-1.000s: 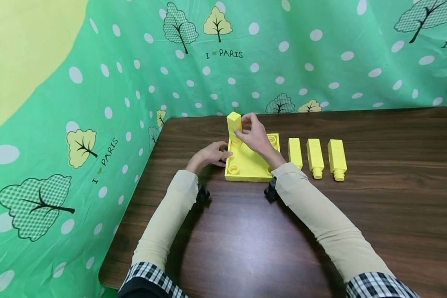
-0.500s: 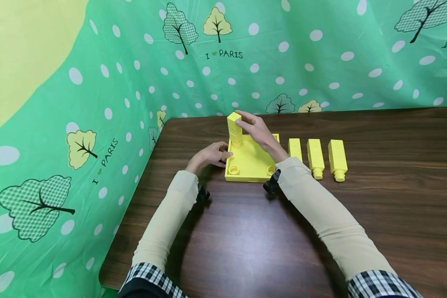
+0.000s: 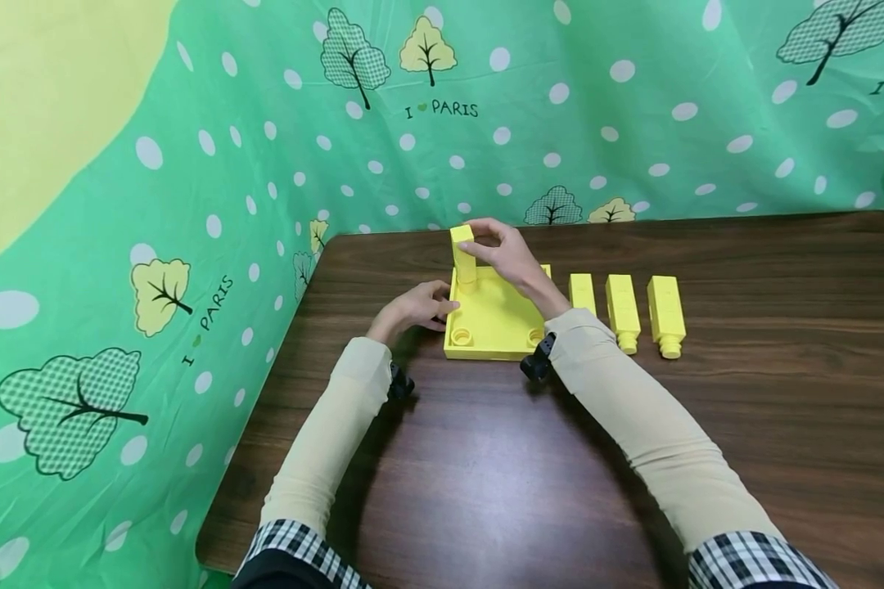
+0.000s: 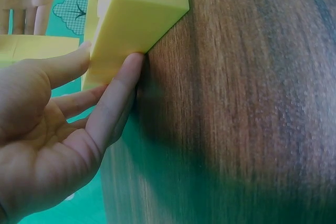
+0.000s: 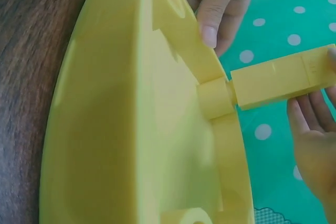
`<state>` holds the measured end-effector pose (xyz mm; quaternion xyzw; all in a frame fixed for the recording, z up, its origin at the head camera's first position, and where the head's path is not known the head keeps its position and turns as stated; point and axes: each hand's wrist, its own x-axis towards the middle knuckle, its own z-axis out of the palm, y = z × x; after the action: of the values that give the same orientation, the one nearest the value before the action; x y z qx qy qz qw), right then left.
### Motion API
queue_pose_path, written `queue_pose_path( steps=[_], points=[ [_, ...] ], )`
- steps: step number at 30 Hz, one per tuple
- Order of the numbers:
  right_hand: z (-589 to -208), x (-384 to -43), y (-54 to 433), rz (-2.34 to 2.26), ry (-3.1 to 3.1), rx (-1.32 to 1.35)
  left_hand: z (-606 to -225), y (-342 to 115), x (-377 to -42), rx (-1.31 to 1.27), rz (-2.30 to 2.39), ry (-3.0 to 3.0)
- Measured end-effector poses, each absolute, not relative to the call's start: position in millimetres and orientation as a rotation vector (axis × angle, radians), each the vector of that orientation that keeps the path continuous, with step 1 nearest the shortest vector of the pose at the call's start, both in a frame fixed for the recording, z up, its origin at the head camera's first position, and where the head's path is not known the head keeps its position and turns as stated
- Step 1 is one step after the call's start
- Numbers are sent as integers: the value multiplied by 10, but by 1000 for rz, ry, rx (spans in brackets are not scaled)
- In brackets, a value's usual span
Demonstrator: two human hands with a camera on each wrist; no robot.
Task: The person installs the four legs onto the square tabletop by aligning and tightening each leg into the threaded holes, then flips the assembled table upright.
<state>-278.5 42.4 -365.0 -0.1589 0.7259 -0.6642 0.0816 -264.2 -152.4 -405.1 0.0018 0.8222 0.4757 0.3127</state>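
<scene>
The leg (image 3: 463,255) stands roughly upright at the far left corner of the base (image 3: 497,315), a bit of its narrow neck (image 5: 231,92) showing above the socket (image 5: 216,99). It looks like smooth moulded plastic: probably light, stiff and hard to dent, a little slippery on the flat faces. The surest hold is likely on opposite faces near the top, where the right hand (image 3: 511,258) pinches it between thumb and fingers. The thin neck seems the weakest part and should not be levered sideways. The left hand (image 3: 416,305) grips the base's left wall, thumb at the rim; the base, also light-looking, may slide without that hold. Right of it, three loose legs (image 3: 622,307) lie on the table (image 3: 479,458).
</scene>
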Motion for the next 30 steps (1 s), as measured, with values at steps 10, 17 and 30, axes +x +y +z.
queue_pose_path(
  steps=[10,17,30],
  points=[
    [-3718,-2841,366,-1930,2352,-448,-4032,-1539,-2657,-2,1239,2176],
    [-3842,-2953,320,-1925,2431,-442,-4033,-1548,-2668,7,1247,2167],
    [-3871,-2920,370,-1933,2337,-530,-4048,-1537,-2647,3,1231,2180]
  ],
)
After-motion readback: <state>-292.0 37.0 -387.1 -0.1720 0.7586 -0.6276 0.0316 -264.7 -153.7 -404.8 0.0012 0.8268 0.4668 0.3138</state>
